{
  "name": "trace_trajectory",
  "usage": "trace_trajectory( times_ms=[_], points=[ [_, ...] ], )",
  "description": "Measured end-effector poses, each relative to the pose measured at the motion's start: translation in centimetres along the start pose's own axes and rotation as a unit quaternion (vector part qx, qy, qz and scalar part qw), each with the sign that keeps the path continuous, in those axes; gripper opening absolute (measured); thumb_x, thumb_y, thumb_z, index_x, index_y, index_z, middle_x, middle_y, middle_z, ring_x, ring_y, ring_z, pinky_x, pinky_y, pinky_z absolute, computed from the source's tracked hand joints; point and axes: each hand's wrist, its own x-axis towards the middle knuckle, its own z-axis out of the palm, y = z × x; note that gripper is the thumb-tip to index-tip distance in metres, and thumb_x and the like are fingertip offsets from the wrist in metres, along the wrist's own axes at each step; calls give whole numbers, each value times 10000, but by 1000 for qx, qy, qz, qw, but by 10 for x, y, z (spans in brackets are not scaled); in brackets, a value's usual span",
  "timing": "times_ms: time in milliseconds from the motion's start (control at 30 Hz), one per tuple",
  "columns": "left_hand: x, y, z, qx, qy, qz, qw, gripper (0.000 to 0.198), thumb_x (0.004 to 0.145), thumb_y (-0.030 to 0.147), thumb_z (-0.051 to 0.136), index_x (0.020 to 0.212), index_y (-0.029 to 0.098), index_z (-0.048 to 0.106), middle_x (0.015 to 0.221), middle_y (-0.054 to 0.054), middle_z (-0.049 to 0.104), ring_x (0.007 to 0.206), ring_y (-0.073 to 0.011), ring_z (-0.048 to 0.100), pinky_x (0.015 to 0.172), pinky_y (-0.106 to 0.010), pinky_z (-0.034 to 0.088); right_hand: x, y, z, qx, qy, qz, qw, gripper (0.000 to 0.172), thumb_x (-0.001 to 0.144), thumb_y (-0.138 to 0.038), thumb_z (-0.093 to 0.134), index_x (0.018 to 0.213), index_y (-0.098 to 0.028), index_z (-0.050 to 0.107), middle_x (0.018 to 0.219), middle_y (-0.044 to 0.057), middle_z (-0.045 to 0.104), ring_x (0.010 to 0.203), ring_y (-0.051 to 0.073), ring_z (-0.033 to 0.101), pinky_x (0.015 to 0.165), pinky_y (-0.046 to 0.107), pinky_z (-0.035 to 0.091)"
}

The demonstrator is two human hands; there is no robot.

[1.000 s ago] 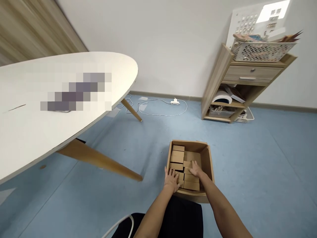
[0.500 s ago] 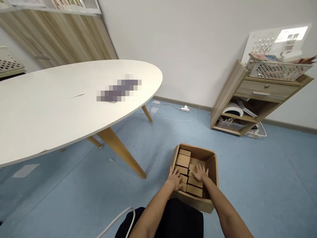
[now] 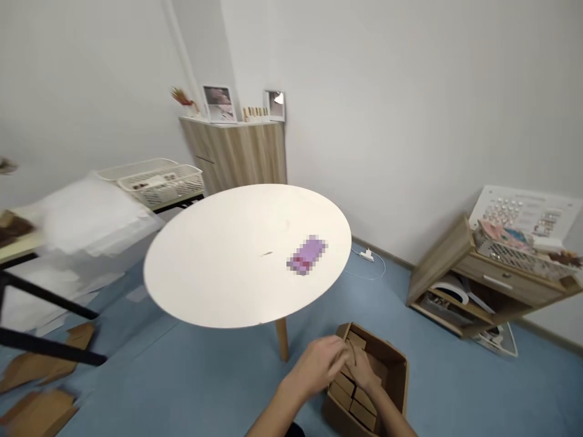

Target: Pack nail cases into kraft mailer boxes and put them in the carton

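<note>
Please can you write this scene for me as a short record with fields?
Left hand: above the carton, touching the right hand; grip unclear.
Right hand: above small kraft boxes.
Container: open cardboard carton on blue floor.
Rest: round white table; wooden shelf unit; cardboard scraps.

Seen from the round table (image 3: 228,291), a cardboard box (image 3: 396,388) sits on the floor in front, a shelf unit (image 3: 501,276) stands right, a cabinet (image 3: 237,158) behind, and cardboard scraps (image 3: 39,413) lie left.
</note>
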Motion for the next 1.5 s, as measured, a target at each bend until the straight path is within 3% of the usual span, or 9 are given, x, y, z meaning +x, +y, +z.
trace_trajectory(
  times_ms=[167,233,367,467,600,800,967,1200,1500],
  points=[
    [-76,-7,-136,100,207,-260,938,457,987,337,259,1300,195,560,1350,-154,552,1291,-284,455,1102,-488,327,-48,-162,-77,54,46,-93,993,391,944,-452,351,1238,-258,520,1278,121,563,1241,289,510,1037,451,441],
    [-104,-17,-161,137,195,-333,912,482,971,362,321,1401,201,468,1505,-127,409,1422,-315,283,1157,-566,200,-57,-223,-100,59,56,-157,984,361,958,-426,346,1238,-268,509,1265,107,559,1222,270,515,1023,434,455],
    [-145,-22,-192,101,37,-428,897,558,930,337,370,1470,198,375,1575,-104,283,1465,-350,172,1133,-678,107,-61,-319,-117,43,37,-259,964,407,946,-381,391,1324,-259,480,1355,101,514,1279,268,467,1032,439,450],
    [-166,-18,-222,84,-10,-425,901,600,866,280,440,1460,218,391,1580,-92,268,1472,-330,159,1145,-662,89,-61,-374,-112,10,2,-288,958,420,915,-334,417,1309,-238,531,1370,107,523,1291,280,457,1039,449,434],
    [-204,-34,-282,90,77,-423,899,544,884,302,400,1420,225,449,1581,-78,273,1483,-294,130,1166,-627,70,-49,-447,-95,-13,-62,-318,946,378,897,-297,399,1187,-210,625,1245,109,618,1194,263,544,1023,410,420],
    [-302,-107,-380,-42,67,-519,851,606,848,401,463,1419,200,463,1513,-122,404,1415,-324,330,1154,-548,240,10,-566,-38,-97,-243,-259,930,339,846,-352,494,1092,-187,660,1080,95,701,960,235,664,806,319,482],
    [-360,-172,-442,-86,95,-541,831,584,799,392,534,1358,222,535,1437,-93,514,1353,-313,433,1115,-461,341,62,-663,13,-113,-245,-281,921,341,855,-376,507,1089,-187,668,1076,102,708,960,222,668,805,294,459],
    [-361,-265,-511,-90,123,-497,854,597,860,417,457,1404,172,479,1484,-132,447,1363,-306,417,1101,-450,356,136,-764,62,-104,-246,-281,922,339,855,-380,519,1094,-191,669,1080,97,708,962,216,663,804,285,450],
    [-316,-419,-609,-36,91,-447,889,556,862,409,448,1373,197,507,1491,-109,442,1369,-288,409,1116,-424,342,291,-894,95,-149,-210,-280,925,268,833,-312,559,1028,-189,694,1037,99,716,991,250,644,768,281,433]
  ],
)
